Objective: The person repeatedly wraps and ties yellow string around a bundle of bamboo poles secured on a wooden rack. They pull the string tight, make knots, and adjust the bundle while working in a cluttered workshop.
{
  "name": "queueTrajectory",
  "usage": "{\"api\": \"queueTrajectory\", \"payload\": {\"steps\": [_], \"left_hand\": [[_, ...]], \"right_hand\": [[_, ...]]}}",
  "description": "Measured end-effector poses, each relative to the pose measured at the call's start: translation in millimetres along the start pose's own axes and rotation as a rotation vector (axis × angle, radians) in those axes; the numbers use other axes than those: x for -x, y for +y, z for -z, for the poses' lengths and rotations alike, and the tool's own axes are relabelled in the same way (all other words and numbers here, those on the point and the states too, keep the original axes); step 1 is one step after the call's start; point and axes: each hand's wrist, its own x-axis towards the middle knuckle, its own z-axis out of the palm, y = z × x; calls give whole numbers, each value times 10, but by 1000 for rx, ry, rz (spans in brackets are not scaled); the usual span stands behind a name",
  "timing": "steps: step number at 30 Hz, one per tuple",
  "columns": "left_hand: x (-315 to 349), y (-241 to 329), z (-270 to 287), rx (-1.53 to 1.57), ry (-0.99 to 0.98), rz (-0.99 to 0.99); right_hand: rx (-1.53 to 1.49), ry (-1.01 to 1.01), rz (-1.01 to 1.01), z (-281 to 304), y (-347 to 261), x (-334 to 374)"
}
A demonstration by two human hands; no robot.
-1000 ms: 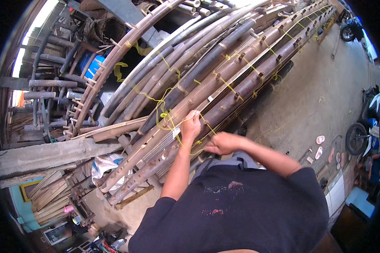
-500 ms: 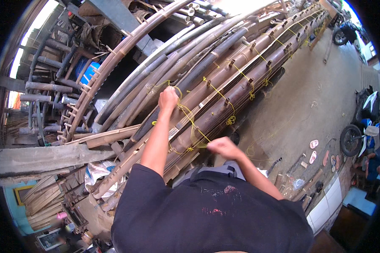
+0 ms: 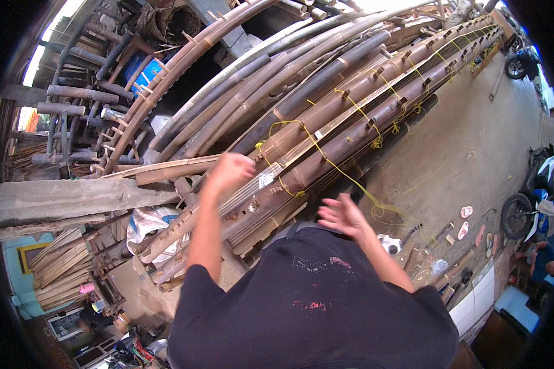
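- We see the left hand (image 3: pixel 232 172) over the near end of the pegged poles, its fingers looking curled; it is blurred, and we cannot tell whether anything is in its grasp
- We find the right hand (image 3: pixel 341 215) open, fingers apart, between the shirt (image 3: pixel 314 283) and the lower pegged pole (image 3: pixel 385 117)
- We follow the yellow cord (image 3: pixel 340 171) from the upper pegged pole (image 3: pixel 323 111), across the lower one and down toward the floor, passing near the right hand's fingertips
- Both pegged poles slant from lower left to upper right, and more yellow ties cross them farther along
- To the right we have the broad concrete floor (image 3: pixel 443 147), edged by sandals (image 3: pixel 465 224) and a motorcycle wheel (image 3: pixel 518 215)
- On the left our room is bounded by stacked dark poles (image 3: pixel 240 117) and a concrete beam (image 3: pixel 80 200)
- The black fisheye rim cuts off the motorcycle, and shadow behind the curved pegged pole (image 3: pixel 160 80) hides detail from us
- We cannot make out where the cord's loose end lies
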Motion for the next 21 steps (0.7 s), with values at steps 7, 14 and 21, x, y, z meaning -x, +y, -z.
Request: {"api": "queueTrajectory", "payload": {"steps": [7,14,21], "left_hand": [[-148,-645,-896,-96,79,-178],[-256,-903,-925,-29,74,-632],[-151,-476,-820,-76,1,-251]], "right_hand": [[71,115,728,-1536,251,-606],[1601,-503,946,-2634,192,-1077],[2249,319,1017,-2333,-387,-1546]]}}
